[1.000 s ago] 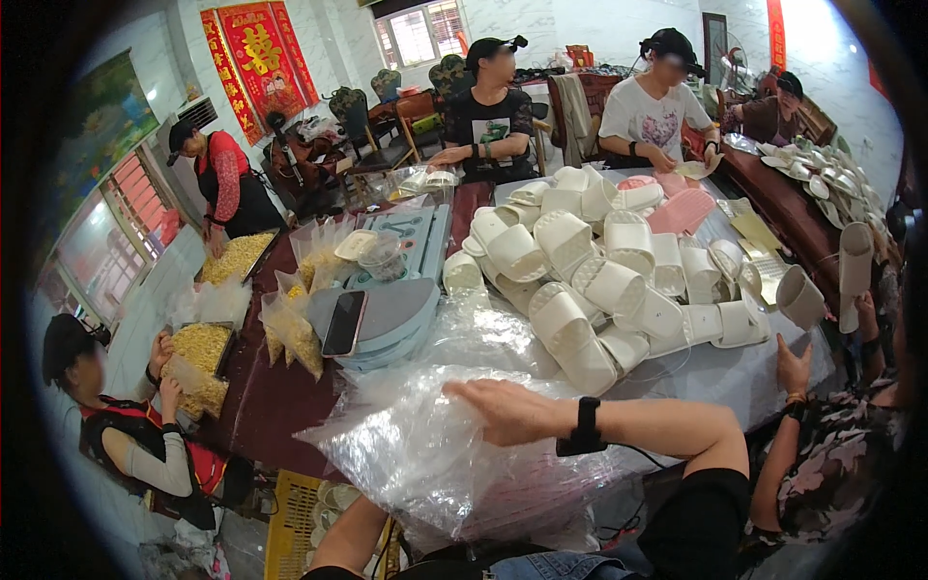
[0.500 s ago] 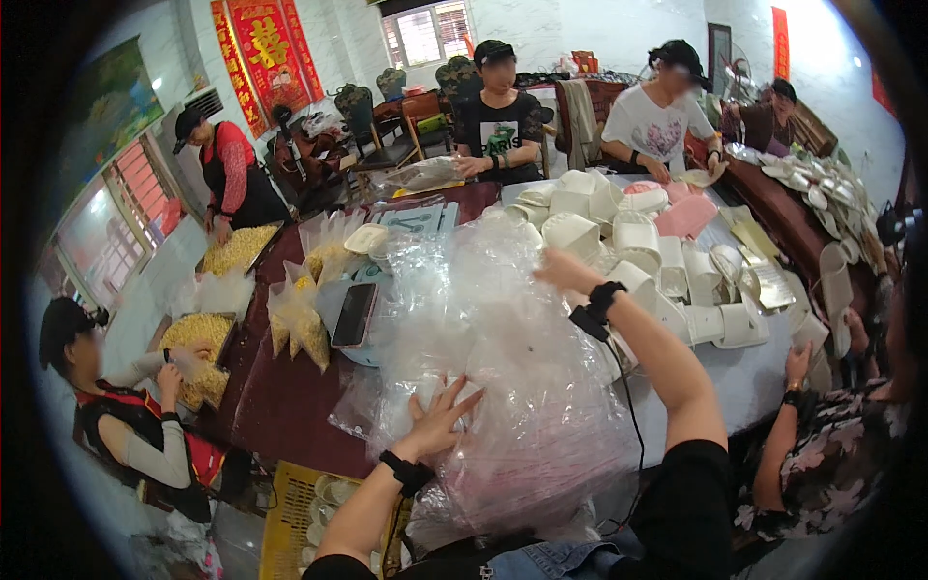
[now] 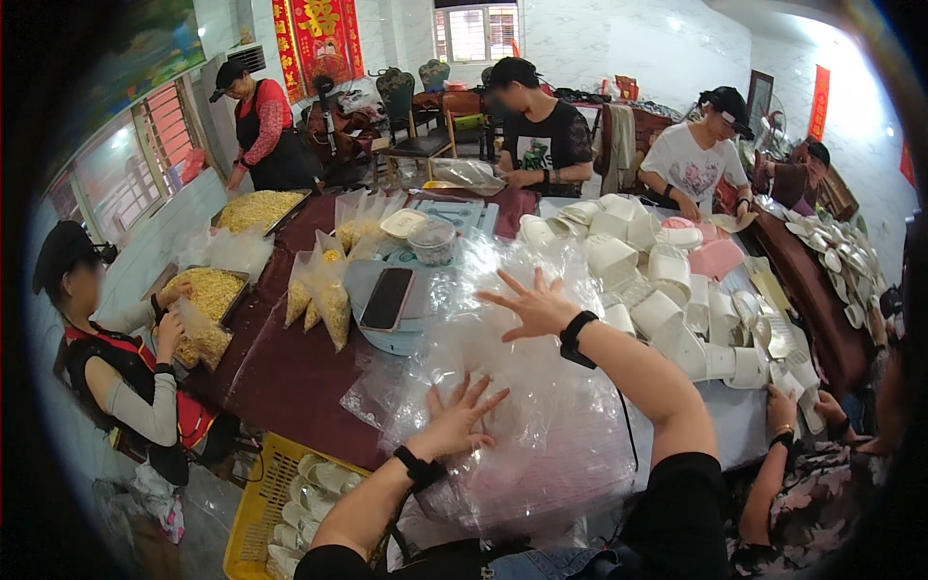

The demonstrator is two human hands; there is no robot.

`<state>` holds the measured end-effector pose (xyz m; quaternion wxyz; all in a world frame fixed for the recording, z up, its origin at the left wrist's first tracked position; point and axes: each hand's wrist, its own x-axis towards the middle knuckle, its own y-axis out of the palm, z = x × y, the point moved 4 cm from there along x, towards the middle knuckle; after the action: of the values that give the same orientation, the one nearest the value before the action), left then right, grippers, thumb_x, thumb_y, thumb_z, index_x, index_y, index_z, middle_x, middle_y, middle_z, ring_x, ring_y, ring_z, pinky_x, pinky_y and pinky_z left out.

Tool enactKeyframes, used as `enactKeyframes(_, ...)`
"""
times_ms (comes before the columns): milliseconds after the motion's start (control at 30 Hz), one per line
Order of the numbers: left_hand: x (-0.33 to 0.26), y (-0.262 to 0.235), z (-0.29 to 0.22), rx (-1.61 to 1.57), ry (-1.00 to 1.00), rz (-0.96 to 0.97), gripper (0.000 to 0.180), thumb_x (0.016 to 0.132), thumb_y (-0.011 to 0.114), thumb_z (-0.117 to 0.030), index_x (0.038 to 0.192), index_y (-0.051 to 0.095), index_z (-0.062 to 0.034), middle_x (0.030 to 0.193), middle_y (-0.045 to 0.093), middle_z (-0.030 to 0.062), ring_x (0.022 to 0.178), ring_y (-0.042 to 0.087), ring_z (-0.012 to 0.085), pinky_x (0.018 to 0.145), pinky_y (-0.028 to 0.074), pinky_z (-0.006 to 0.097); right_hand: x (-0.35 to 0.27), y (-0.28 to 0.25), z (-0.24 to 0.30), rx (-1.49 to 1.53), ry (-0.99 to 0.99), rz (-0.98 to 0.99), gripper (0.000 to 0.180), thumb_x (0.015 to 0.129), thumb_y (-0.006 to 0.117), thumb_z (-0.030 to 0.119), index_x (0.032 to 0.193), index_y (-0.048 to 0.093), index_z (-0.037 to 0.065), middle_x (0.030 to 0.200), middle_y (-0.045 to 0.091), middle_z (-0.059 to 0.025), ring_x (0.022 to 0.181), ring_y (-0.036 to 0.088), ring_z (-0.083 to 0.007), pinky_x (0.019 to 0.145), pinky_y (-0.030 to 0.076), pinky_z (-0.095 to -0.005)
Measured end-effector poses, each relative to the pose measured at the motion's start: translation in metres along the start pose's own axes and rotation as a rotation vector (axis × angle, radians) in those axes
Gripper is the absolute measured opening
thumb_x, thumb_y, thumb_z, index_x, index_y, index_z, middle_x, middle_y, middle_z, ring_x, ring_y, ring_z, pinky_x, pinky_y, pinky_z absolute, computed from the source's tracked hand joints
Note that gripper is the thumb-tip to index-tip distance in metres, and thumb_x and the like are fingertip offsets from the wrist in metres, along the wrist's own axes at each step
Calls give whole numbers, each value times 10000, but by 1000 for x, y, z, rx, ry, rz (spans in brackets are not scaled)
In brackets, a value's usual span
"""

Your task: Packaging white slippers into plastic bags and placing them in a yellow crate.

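Observation:
A broad layer of clear plastic bags [image 3: 570, 411] covers the table in front of me, pinkish toward the near edge. My left hand [image 3: 456, 420] lies on the plastic with its fingers spread. Farther forward, my right hand [image 3: 532, 306] is also spread, over the far part of the crinkled sheets; whether it presses on them I cannot tell. Neither hand grips anything. A dark phone [image 3: 388, 298] lies left of the plastic, on a light-blue surface. Behind it stands a round clear tub [image 3: 432, 242].
White slippers [image 3: 667, 274] are heaped to the right, with pink ones [image 3: 716, 258] among them. On the left are filled clear bags [image 3: 329, 302] and trays of yellow pieces [image 3: 259, 210]. A yellow crate [image 3: 253, 498] holds more slippers. Several people work around the table.
My right hand has drawn back from the slipper heap onto the plastic, its fingers now spread. The tub has come into sight. My left hand stays on the plastic. The view has shifted.

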<state>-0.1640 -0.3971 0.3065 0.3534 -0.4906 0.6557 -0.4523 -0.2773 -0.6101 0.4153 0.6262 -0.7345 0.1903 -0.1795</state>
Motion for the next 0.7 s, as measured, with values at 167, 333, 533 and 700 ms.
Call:
enactKeyframes(167, -23, -1, 12, 11, 21, -59, 1042, 752, 729, -650, 1615, 228, -351, 1701, 108, 142, 1553, 119, 410, 1050, 71, 818, 11, 54, 8, 62, 48, 269, 973, 792, 579, 820, 1583, 98, 519, 1708, 105, -2, 1338, 320, -674, 959, 347, -831)
enactKeyframes(333, -17, -4, 20, 46, 13, -14, 1026, 731, 790, -552, 1597, 271, -371, 1692, 134, 119, 1556, 117, 377, 1058, 97, 820, 22, 61, 15, -34, 122, 428, 919, 854, 508, 795, 1613, 175, 397, 1697, 176, -31, 1360, 401, -583, 951, 372, -808)
enactKeyframes(533, 14, 4, 39, 86, -5, -37, 923, 736, 805, -477, 1550, 414, -282, 1700, 111, 123, 1571, 57, 352, 1085, 64, 795, 56, 77, -4, 73, 210, 501, 840, 900, 482, 722, 1612, 186, 387, 1705, 109, 74, 1488, 348, -323, 1034, 307, -817)
enactKeyframes(700, 23, -7, 29, -44, 21, -96, 767, 810, 711, -377, 1523, 465, -235, 1701, 106, 132, 1574, 42, 350, 1083, 37, 792, 43, 50, -21, 184, 160, 394, 863, 875, 619, 667, 1599, 247, 377, 1678, 237, -33, 1464, 345, -436, 1062, 270, -803)
